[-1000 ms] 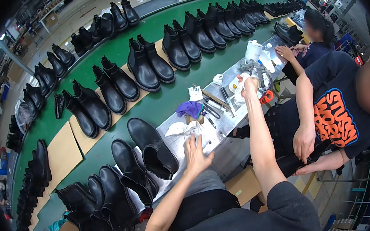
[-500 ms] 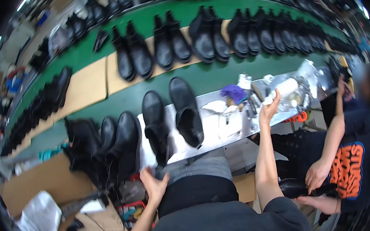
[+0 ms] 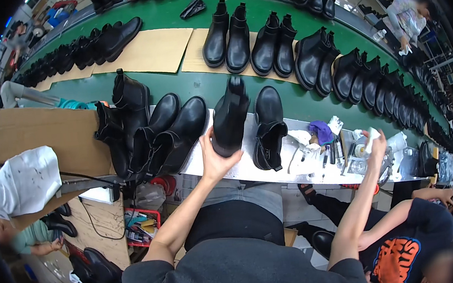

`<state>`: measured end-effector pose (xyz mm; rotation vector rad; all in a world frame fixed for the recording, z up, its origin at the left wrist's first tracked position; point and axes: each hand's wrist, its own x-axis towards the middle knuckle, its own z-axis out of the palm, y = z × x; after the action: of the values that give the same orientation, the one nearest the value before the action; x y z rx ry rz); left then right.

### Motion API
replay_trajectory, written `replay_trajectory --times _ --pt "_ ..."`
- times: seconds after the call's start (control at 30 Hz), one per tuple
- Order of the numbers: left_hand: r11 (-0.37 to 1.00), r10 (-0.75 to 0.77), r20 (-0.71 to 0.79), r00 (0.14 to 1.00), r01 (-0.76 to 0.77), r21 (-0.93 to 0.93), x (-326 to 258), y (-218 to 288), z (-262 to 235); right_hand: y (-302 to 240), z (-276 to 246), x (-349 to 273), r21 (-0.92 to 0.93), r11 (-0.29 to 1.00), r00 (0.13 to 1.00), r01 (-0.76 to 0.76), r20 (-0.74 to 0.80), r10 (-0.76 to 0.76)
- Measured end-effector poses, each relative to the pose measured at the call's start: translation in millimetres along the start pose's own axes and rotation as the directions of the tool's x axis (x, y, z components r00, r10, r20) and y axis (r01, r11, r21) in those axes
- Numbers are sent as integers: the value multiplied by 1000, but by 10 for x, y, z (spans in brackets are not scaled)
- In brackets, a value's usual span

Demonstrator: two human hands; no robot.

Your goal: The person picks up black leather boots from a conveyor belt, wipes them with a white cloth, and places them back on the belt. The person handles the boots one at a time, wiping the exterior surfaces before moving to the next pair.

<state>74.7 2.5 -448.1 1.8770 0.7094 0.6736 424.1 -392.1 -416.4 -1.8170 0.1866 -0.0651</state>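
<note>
In the frame centre the left hand [image 3: 216,161] grasps a black leather ankle boot [image 3: 231,118] above the pale surface [image 3: 251,167]. At right, the right hand [image 3: 375,146] holds a small white bottle [image 3: 370,139].

A pale desk [image 3: 300,170] is seen below a green conveyor belt [image 3: 199,87], with black boots set on its surface. Taking the upright black boot [image 3: 268,129] near the desk's middle as landmark, a cluster of black boots [image 3: 154,132] is stood to its left, while a purple cloth [image 3: 321,131], small tools [image 3: 328,153] and containers [image 3: 361,153] are spread to its right. Beyond it, cardboard sheets [image 3: 147,51] and rows of boots [image 3: 305,52] are laid on the belt.
</note>
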Motion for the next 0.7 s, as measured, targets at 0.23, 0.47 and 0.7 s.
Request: replay_trajectory --times 0.23,0.47,0.7 --pt "998 -40 -24 999 41 48 402 861 81 -1243 1814 -2407 254 967 545 -20 814 -203" --pt "956 186 -24 982 -175 235 363 1288 -22 -1339 2082 -2621 259 941 596 -217 799 -83" --pt "902 252 77 965 -263 343 381 1328 -6 -1290 2125 -2555 274 957 663 -98 735 -143"
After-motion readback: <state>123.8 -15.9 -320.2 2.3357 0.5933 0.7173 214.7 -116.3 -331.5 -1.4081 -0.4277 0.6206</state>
